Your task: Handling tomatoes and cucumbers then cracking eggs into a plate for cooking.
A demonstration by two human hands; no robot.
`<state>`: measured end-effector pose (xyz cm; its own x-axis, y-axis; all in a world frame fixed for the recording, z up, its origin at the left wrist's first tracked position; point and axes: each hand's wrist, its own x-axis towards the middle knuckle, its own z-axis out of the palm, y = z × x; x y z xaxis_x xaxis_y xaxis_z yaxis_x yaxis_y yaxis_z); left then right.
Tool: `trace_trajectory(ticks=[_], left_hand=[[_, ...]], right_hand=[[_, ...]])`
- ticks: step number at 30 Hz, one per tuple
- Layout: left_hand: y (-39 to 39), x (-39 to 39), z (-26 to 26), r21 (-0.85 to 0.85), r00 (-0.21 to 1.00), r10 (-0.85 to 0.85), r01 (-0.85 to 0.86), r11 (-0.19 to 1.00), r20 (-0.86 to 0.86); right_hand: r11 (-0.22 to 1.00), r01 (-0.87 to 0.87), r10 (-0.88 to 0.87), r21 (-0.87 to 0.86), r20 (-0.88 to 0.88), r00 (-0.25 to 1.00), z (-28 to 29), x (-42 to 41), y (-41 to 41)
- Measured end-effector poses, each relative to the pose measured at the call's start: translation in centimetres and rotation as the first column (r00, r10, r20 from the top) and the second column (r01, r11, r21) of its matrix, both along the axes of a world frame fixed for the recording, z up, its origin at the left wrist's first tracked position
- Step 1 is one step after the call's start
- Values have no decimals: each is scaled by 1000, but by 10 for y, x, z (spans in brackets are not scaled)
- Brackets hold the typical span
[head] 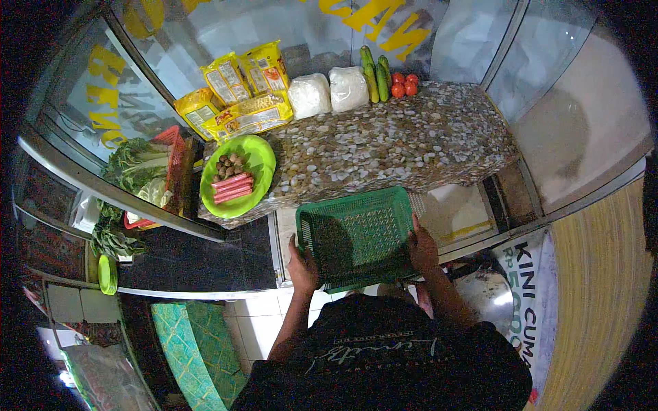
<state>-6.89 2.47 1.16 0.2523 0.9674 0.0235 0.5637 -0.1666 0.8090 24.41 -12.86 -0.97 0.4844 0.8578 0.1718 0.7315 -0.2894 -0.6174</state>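
Observation:
A rectangular green plastic basket (360, 234), with no contents visible, is held by its two short sides in front of my body. My left hand (303, 267) grips its left side, and my right hand (422, 245) its right side. Beyond the basket is a pebble-patterned counter (380, 138). At its left end a lime-green plate (263, 177) bears brown meatballs (230, 165) and red sausages (232, 188). Along the back stand several yellow noodle packs (252, 113), two clear bags of white contents (329, 92), cucumbers (378, 77) and red tomatoes (405, 86).
Glass panes (288, 31) with yellow lettering enclose the counter's back. At the left, a red basket (175, 154) holds leafy greens (133, 164), near stacked green plates (107, 275). A metal frame post (118, 190) crosses there. A banner (529, 308) hangs at the right.

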Motion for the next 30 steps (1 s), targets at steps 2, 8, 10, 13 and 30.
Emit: trace_trajectory(ticks=[2, 8, 10, 13, 30], left_hand=[[2, 0, -2, -83, 1000, 2, 0, 997, 25], [4, -7, -23, 106, 995, -84, 90, 990, -55], [1, 0, -12, 125, 994, -104, 109, 986, -46], [6, -4, -29, 224, 992, -122, 111, 968, 38], [-81, 69, 70, -42, 870, -455, 470, 882, 187]], right_hand=[[1000, 7, -7, -25, -5, 1000, -3, 2, -2], [950, 18, -26, -311, -22, 999, 21, 0, 12], [933, 48, -65, -357, -35, 997, 11, 9, 7], [937, 56, -45, -345, 39, 998, -1, 14, 7], [853, 499, -516, -151, -98, 851, 65, -37, -214]])
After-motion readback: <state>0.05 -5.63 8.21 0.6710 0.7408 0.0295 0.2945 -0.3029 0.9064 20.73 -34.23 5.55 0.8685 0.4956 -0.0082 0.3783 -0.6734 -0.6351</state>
